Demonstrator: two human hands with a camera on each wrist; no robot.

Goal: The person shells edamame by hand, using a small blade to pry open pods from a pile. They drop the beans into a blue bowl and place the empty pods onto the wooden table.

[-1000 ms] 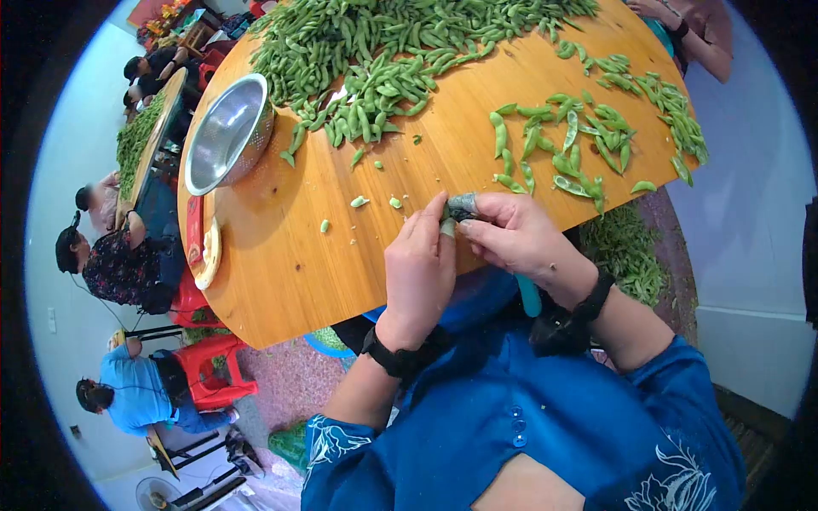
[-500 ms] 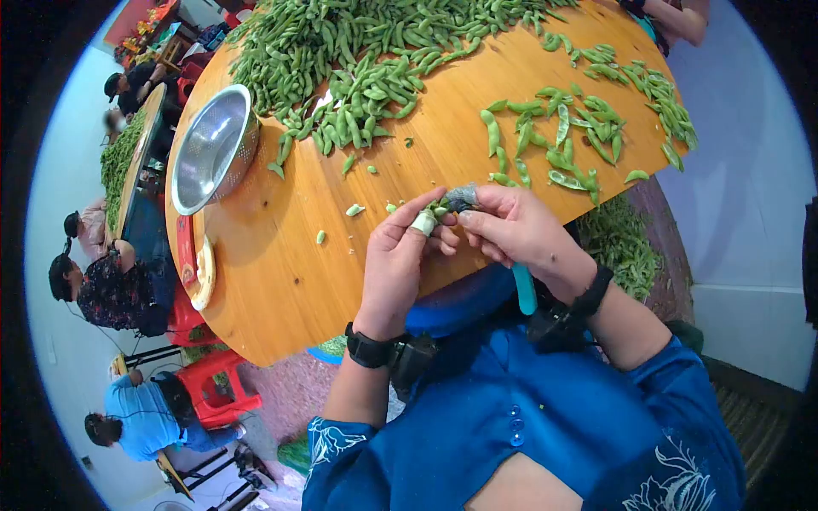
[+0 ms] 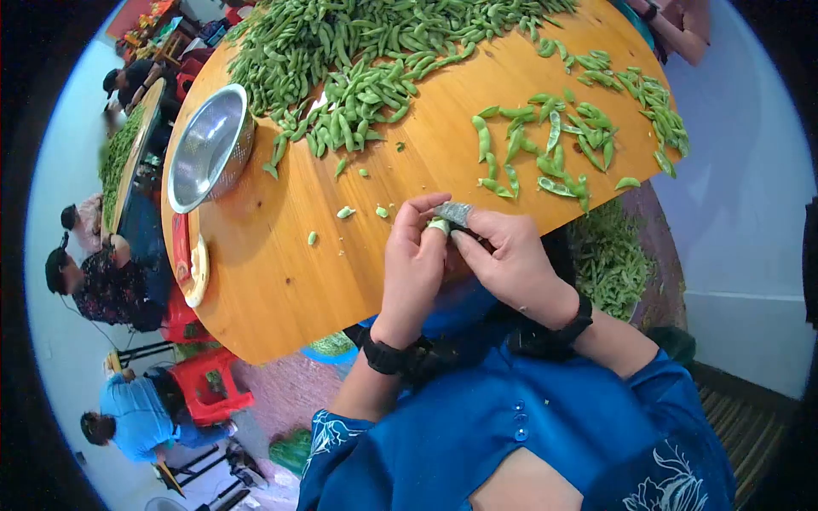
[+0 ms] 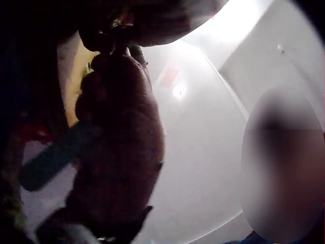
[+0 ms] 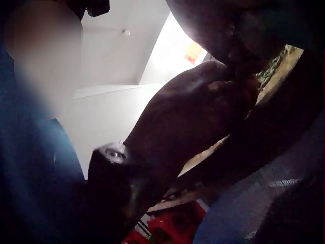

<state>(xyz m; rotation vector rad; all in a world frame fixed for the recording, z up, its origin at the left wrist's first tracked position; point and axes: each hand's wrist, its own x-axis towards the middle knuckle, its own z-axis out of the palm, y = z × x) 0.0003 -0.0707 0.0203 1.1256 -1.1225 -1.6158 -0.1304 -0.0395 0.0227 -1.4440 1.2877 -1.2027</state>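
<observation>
One mostly hidden pod (image 3: pixel 438 221) is being pinched by the left hand (image 3: pixel 412 264) and right hand (image 3: pixel 515 260) near the six o'clock edge of the table (image 3: pixel 256 307); a slip over is being risked if too hard a squeeze is being applied.

The left hand (image 3: pixel 411 271) pinches a green bit (image 3: pixel 438 222), mostly hidden; the right hand (image 3: pixel 515 262) holds a slanted blue-green handle (image 4: pixel 57 158).

Head cam looks fwd/down from above at wooden table (image 3: pixel 264 298), L hand (image 3: pixel 411 264) + R hand (image 3: pixel 518 268). Wrist cams: low, v. close, angled up; L faces R hand, R faces L hand. All 3 share hands.
</observation>
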